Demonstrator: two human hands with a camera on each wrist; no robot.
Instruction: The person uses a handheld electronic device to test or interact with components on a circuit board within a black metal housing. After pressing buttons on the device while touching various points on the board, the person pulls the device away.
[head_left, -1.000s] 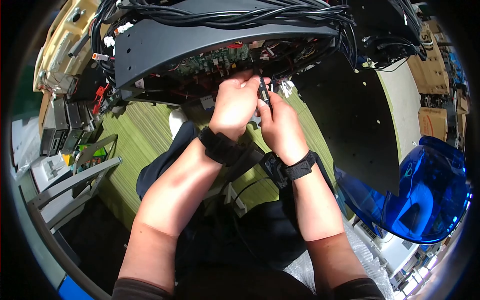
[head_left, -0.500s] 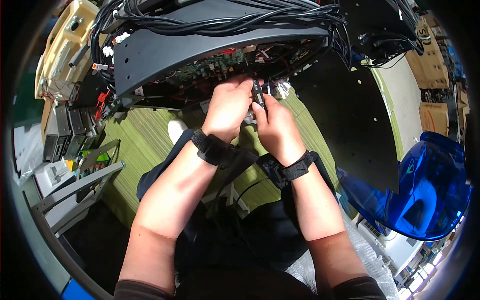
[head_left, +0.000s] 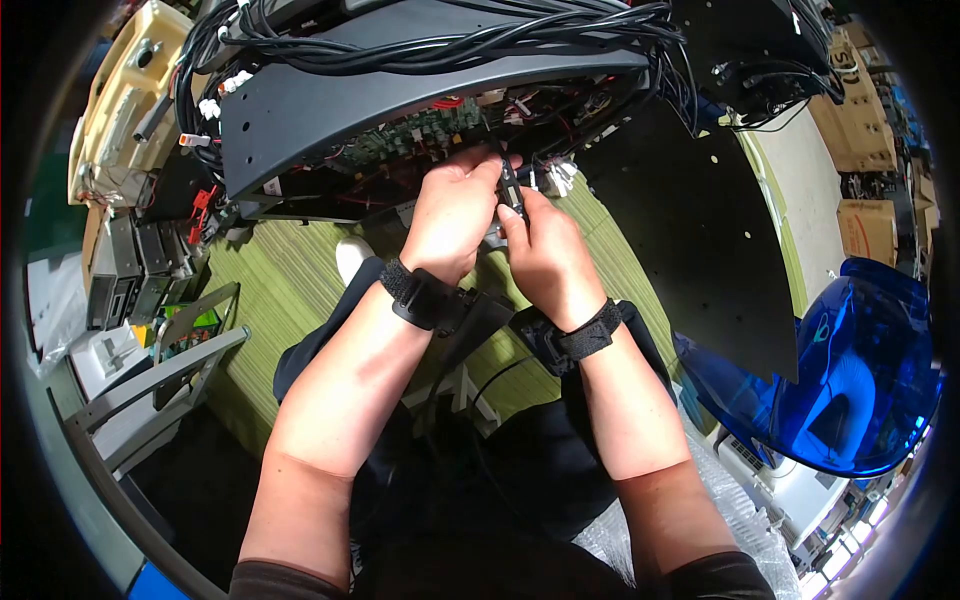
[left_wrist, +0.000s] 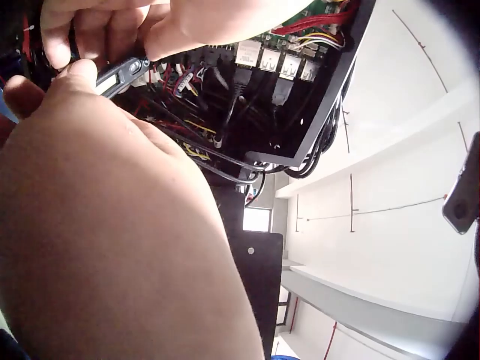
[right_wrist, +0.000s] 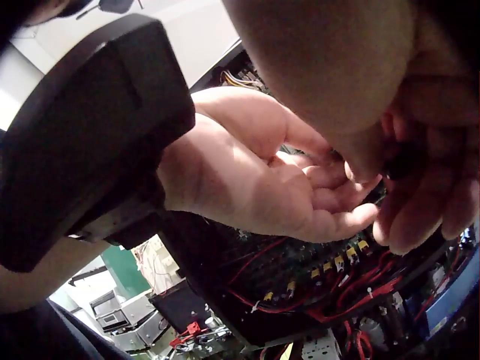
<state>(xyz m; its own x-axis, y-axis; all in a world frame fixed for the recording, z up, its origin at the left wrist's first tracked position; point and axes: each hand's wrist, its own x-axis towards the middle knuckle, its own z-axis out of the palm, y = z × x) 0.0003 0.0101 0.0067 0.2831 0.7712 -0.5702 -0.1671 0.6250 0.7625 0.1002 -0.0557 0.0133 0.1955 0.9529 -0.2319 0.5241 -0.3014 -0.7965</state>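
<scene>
Both hands meet under the open black chassis [head_left: 330,110], pressed close together. Leftmost, the left hand [head_left: 455,215] curls its fingertips onto a small black tool [head_left: 510,188]. The right hand [head_left: 545,255], just beside it, pinches the same piece from the near side, so both are clamped on it. The tool's long axis runs near to far with a slight tilt. Its far end points at the green circuit board [head_left: 420,130] inside the chassis (the tip itself is hidden behind fingers). A green mat [head_left: 290,260] lies below. Further right a flat black panel [head_left: 700,230] leans, and at the far right sits a blue cover [head_left: 860,380].
</scene>
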